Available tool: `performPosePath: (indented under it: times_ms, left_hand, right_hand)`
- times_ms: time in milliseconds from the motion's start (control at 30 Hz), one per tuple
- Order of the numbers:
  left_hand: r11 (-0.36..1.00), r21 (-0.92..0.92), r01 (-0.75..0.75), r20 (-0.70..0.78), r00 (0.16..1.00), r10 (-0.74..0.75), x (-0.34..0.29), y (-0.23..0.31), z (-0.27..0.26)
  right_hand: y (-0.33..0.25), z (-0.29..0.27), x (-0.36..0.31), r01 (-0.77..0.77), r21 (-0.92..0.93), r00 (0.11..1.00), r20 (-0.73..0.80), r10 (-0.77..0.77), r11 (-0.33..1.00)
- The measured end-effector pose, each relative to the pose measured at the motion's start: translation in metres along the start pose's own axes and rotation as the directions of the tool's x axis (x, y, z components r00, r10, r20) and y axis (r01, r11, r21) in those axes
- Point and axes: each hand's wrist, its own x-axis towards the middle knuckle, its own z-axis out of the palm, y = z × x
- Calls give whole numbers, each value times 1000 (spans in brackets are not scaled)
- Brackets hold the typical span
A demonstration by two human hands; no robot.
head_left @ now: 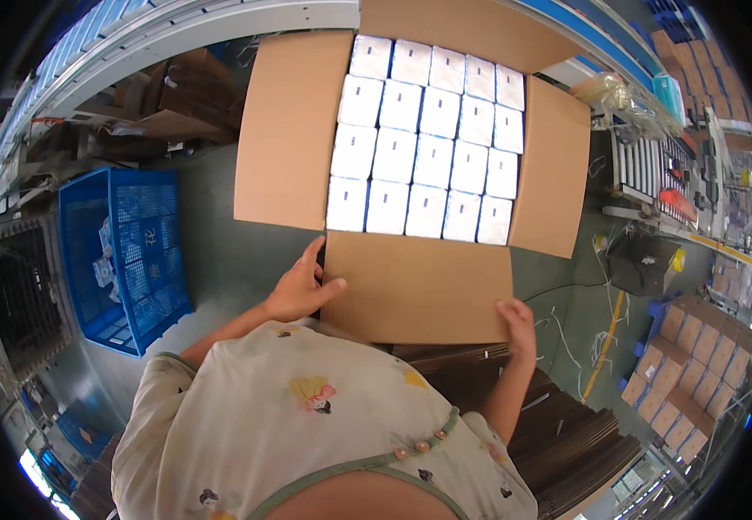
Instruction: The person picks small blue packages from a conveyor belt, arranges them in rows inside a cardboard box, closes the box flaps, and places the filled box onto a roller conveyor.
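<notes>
A large open carton (287, 130) stands in front of me, its four flaps folded outward. White packs with blue edges (425, 165) fill it in neat rows, each with a small dark mark on top. The near flap (419, 290) slopes toward my body. My left hand (302, 286) is at the carton's near left corner, fingers stretched apart, thumb against the flap's left edge. On the opposite side, my right hand (519, 325) has its fingers curled on the right edge of the same flap; part of its grip is hidden.
A blue plastic crate (146, 251) with some white packs inside stands at left. Flattened cardboard (566, 442) is stacked by my right side. A metal rail (246, 19) runs behind the carton. At right are a roller conveyor (640, 169), loose cords and stacked cartons (692, 355).
</notes>
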Motion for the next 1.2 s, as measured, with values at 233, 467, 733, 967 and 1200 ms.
performPosePath:
  times_ms: [233,467,733,967,1200]
  left_hand:
    - [805,497,-323,98,943,318,21,70,-65]
    - [338,684,-647,288,665,689,119,178,-47]
    - [69,908,-413,217,605,766,306,224,15]
    - [167,896,-411,124,594,795,323,215,10]
    - [155,844,-513,119,461,879,327,219,11]
  right_hand:
    - [-95,6,-17,156,426,984,8,-176,891]
    - [-91,-10,10,96,436,975,140,-173,895]
    - [-137,-12,29,12,139,957,285,-52,990]
    - [-160,-16,64,-265,188,904,388,176,946]
    - [-166,-20,84,-314,126,856,466,223,941]
